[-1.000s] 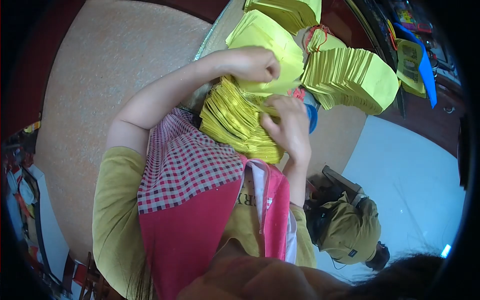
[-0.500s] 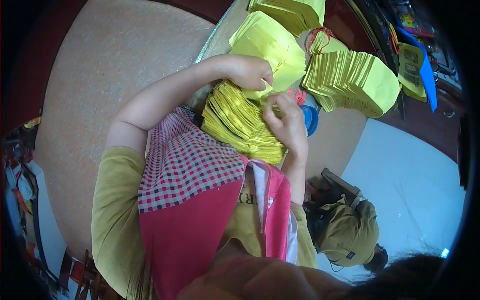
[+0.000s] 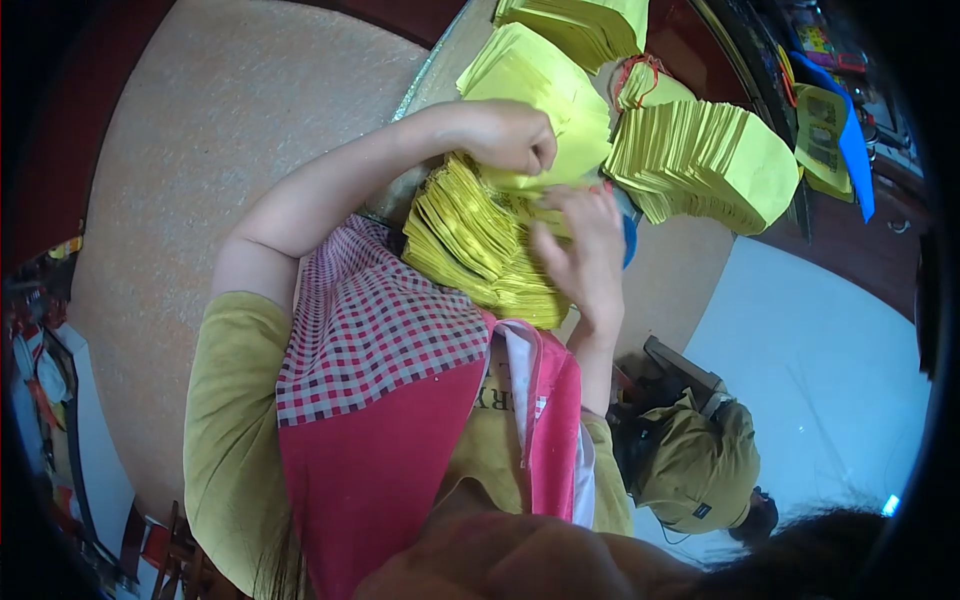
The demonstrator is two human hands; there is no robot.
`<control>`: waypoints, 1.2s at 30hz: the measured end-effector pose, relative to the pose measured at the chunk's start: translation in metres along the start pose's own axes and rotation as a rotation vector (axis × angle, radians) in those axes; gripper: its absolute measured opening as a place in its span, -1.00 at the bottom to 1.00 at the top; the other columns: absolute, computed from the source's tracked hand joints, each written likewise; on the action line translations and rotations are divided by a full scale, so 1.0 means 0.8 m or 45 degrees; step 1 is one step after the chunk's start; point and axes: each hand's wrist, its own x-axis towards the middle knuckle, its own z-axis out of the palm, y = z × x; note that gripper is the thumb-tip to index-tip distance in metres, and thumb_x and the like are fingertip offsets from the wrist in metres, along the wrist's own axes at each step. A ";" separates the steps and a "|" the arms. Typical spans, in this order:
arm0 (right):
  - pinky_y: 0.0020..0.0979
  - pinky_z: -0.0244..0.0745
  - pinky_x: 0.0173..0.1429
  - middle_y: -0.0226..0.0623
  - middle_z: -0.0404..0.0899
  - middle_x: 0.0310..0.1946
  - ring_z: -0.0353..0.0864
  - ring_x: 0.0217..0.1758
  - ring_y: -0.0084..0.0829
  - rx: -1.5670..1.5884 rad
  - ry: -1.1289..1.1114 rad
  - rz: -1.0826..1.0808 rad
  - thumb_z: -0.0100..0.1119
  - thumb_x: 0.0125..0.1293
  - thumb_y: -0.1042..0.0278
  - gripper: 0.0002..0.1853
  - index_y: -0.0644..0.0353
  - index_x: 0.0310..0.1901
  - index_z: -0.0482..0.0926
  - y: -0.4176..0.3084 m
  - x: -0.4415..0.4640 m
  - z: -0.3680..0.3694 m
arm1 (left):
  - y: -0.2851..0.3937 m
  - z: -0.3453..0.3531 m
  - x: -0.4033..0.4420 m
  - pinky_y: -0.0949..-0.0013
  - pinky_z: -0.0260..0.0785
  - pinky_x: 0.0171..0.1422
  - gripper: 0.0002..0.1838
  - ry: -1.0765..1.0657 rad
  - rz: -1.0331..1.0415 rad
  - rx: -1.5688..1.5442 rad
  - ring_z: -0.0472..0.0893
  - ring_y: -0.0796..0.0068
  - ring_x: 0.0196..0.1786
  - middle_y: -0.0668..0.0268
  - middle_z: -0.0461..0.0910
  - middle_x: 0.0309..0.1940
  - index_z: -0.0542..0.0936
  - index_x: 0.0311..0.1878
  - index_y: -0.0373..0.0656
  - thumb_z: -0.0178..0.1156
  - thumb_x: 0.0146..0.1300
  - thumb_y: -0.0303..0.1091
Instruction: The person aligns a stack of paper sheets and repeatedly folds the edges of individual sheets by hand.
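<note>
My left hand (image 3: 505, 138) is closed, with its fingers curled on a yellow paper sheet (image 3: 510, 182) whose edge is blurred by motion. Beneath and beyond it lies a fanned stack of plain yellow paper (image 3: 545, 80) with rounded ends. My right hand (image 3: 590, 245) is open, fingers stretched out and a little blurred. It is over the right side of a thick pile of folded darker yellow paper (image 3: 465, 230), which sits against my apron. Whether its fingertips touch the paper, I cannot tell.
Another fanned yellow stack (image 3: 700, 160) lies to the right, beside a red string (image 3: 640, 75). More yellow paper (image 3: 590, 25) is at the back. A blue round object (image 3: 630, 240) shows partly behind my right hand. A person in an olive jacket (image 3: 700, 465) is at lower right.
My right hand has opened from a loose curl and shifted slightly right, covering more of the blue object. My left hand has moved up slightly, and the sheet under it has shifted.
</note>
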 end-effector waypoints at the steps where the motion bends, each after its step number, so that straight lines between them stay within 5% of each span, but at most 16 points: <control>1: -0.09 0.22 0.42 -0.30 0.69 -0.17 0.63 0.00 -0.24 0.012 -0.186 -0.009 0.29 0.17 0.47 -0.88 0.19 -0.24 0.61 0.002 -0.002 0.008 | 0.009 -0.005 0.003 0.36 0.48 -0.17 -0.79 0.170 -0.025 0.163 0.66 0.41 -0.33 0.17 0.70 -0.38 0.70 -0.13 -0.23 0.21 0.22 -0.38; 3: -0.13 0.36 0.27 -0.22 0.68 -0.16 0.63 -0.01 -0.16 0.087 -0.377 -0.011 0.31 0.17 0.41 -0.89 0.22 -0.29 0.64 0.010 -0.003 0.020 | 0.012 -0.006 0.007 0.36 0.50 -0.11 -0.80 0.619 0.126 0.617 0.67 0.39 -0.28 0.16 0.70 -0.34 0.72 -0.13 -0.15 0.23 0.21 -0.38; 4: -0.13 0.36 0.27 -0.22 0.68 -0.16 0.63 -0.01 -0.16 0.088 -0.379 -0.022 0.31 0.17 0.41 -0.89 0.22 -0.29 0.64 0.013 -0.001 0.020 | 0.010 -0.008 0.009 0.36 0.50 -0.11 -0.80 0.628 0.120 0.621 0.67 0.39 -0.28 0.16 0.70 -0.34 0.72 -0.13 -0.15 0.23 0.21 -0.38; 6: -0.15 0.48 0.10 -0.16 0.66 -0.13 0.64 -0.05 -0.08 0.334 -0.362 0.289 0.36 0.15 0.34 -0.78 0.25 -0.21 0.63 0.012 -0.003 0.013 | 0.010 -0.008 0.007 0.37 0.50 -0.10 -0.81 0.745 0.293 -0.015 0.67 0.46 -0.24 0.20 0.71 -0.33 0.72 -0.13 -0.15 0.26 0.22 -0.36; 8: -0.16 0.54 -0.02 -0.12 0.66 -0.11 0.64 -0.08 -0.02 0.349 -0.387 0.310 0.40 0.15 0.29 -0.70 0.28 -0.16 0.61 0.014 0.003 0.003 | 0.021 -0.022 -0.012 0.40 0.50 -0.11 -0.79 0.581 0.225 -0.172 0.66 0.55 -0.23 0.26 0.72 -0.32 0.70 -0.11 -0.20 0.28 0.23 -0.33; 10: -0.17 0.53 0.01 -0.10 0.65 -0.12 0.65 -0.08 -0.02 0.342 -0.226 0.209 0.40 0.18 0.30 -0.70 0.28 -0.16 0.58 0.024 0.004 0.008 | 0.019 -0.029 -0.024 0.40 0.50 -0.11 -0.76 -0.024 0.034 -0.209 0.65 0.58 -0.20 0.29 0.73 -0.27 0.68 -0.07 -0.23 0.27 0.24 -0.35; 15: -0.23 0.54 0.02 -0.15 0.67 -0.17 0.65 -0.08 -0.06 0.362 -0.106 0.264 0.38 0.19 0.33 -0.76 0.28 -0.23 0.57 0.025 0.002 0.024 | -0.013 0.011 -0.008 0.22 0.49 0.03 -0.65 -0.067 -0.094 0.067 0.69 0.16 -0.16 0.01 0.70 -0.21 0.61 0.04 -0.33 0.17 0.26 -0.32; 18: -0.20 0.50 0.19 -0.21 0.67 -0.28 0.66 -0.14 -0.10 0.394 -0.215 0.250 0.38 0.18 0.35 -0.79 0.26 -0.27 0.57 0.013 -0.001 0.018 | -0.020 0.012 -0.012 0.21 0.48 -0.02 -0.69 0.054 0.001 0.044 0.67 0.19 -0.20 0.04 0.69 -0.26 0.63 -0.02 -0.31 0.20 0.24 -0.31; 21: 0.00 0.20 0.50 -0.28 0.63 -0.42 0.66 -0.27 -0.15 0.274 -0.092 0.224 0.40 0.16 0.37 -0.80 0.20 -0.29 0.55 0.022 0.002 0.015 | -0.011 0.013 -0.011 0.25 0.47 -0.09 -0.72 -0.049 0.029 -0.009 0.66 0.28 -0.26 0.09 0.69 -0.34 0.63 -0.10 -0.32 0.21 0.22 -0.33; 25: -0.02 0.21 0.47 -0.31 0.66 -0.36 0.65 -0.18 -0.20 0.507 -0.048 0.465 0.41 0.16 0.39 -0.81 0.20 -0.27 0.56 0.038 0.007 0.028 | 0.004 0.012 -0.008 0.29 0.46 -0.13 -0.76 -0.129 -0.071 -0.044 0.66 0.37 -0.28 0.15 0.69 -0.36 0.63 -0.14 -0.32 0.22 0.20 -0.35; 29: -0.03 0.15 0.48 -0.34 0.69 -0.17 0.63 -0.03 -0.21 -0.085 0.058 -0.009 0.31 0.17 0.46 -0.87 0.18 -0.23 0.61 0.008 0.003 0.000 | -0.014 0.006 -0.004 0.33 0.47 -0.13 -0.78 0.032 0.015 -0.090 0.65 0.42 -0.30 0.18 0.70 -0.36 0.66 -0.18 -0.30 0.22 0.21 -0.35; 34: -0.10 0.34 0.31 -0.27 0.69 -0.12 0.63 -0.02 -0.16 -0.027 -0.399 -0.048 0.24 0.20 0.40 -0.87 0.20 -0.24 0.67 0.009 -0.001 0.013 | 0.008 -0.006 0.016 0.36 0.49 -0.09 -0.80 0.468 -0.018 0.254 0.66 0.46 -0.29 0.19 0.72 -0.33 0.70 -0.19 -0.25 0.22 0.22 -0.34; 36: -0.16 0.48 0.13 -0.24 0.68 -0.09 0.64 -0.05 -0.10 0.239 -0.407 0.156 0.28 0.18 0.37 -0.83 0.26 -0.24 0.66 0.013 -0.002 0.015 | 0.014 -0.006 0.014 0.39 0.50 -0.06 -0.81 0.888 0.304 0.334 0.68 0.48 -0.26 0.20 0.73 -0.33 0.71 -0.19 -0.21 0.25 0.23 -0.33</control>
